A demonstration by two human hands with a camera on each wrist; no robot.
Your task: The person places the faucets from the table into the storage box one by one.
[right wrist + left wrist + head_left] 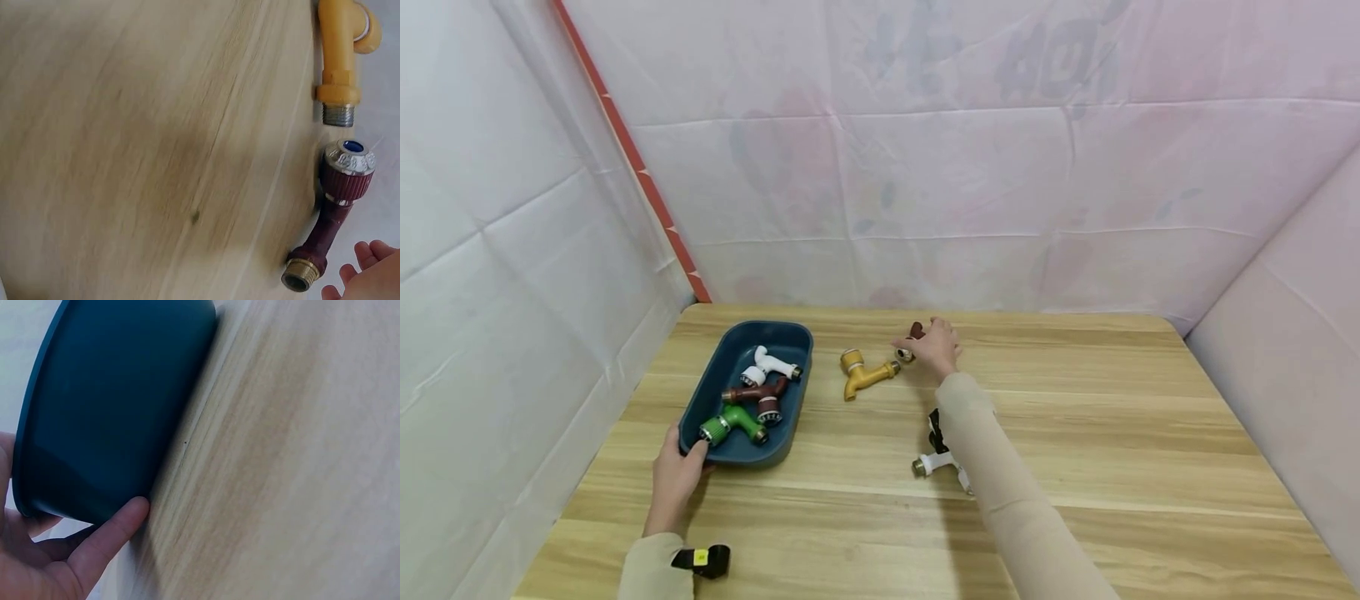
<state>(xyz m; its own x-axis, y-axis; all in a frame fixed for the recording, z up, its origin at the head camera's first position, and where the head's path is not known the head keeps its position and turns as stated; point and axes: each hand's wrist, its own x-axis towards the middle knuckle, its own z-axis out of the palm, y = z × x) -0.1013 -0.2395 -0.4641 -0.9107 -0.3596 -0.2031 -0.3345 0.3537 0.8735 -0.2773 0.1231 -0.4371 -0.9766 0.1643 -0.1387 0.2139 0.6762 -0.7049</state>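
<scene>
Step in hand: this appeared to be the picking up of one faucet, with the left hand [676, 471] at the rounded, navy-blue plastic tray [784, 336] and the right hand [936, 346] poised at the maroon, ribbed-knob faucet with a brass-coloured threaded end [328, 228].
Next move: it seemed to call for the right fingers to close about the maroon body without nudging its yellow neighbour.
Left fingers: they were bent about the tray's near left corner, gripping its rim and outer wall.
White faucet with a black handle [938, 461]: it lay on the pale, wood-grained table [1112, 433], partly hidden by the right forearm.
Tray contents: from near to far lay a glossy green faucet with a ribbed knob [739, 416], a reddish-brown faucet [756, 392] and a plain white faucet [773, 365].
Yellow faucet with a metal threaded end [867, 378]: it lay right of the tray, its thread just beside the maroon knob but apart from it.
Maroon faucet: it lay near the table's far edge, beneath the right hand.
Right fingers: they were parted and loosely bent, with no hold visible; those in the wrist view stood clear of the maroon body, though thumb contact could not be told.
</scene>
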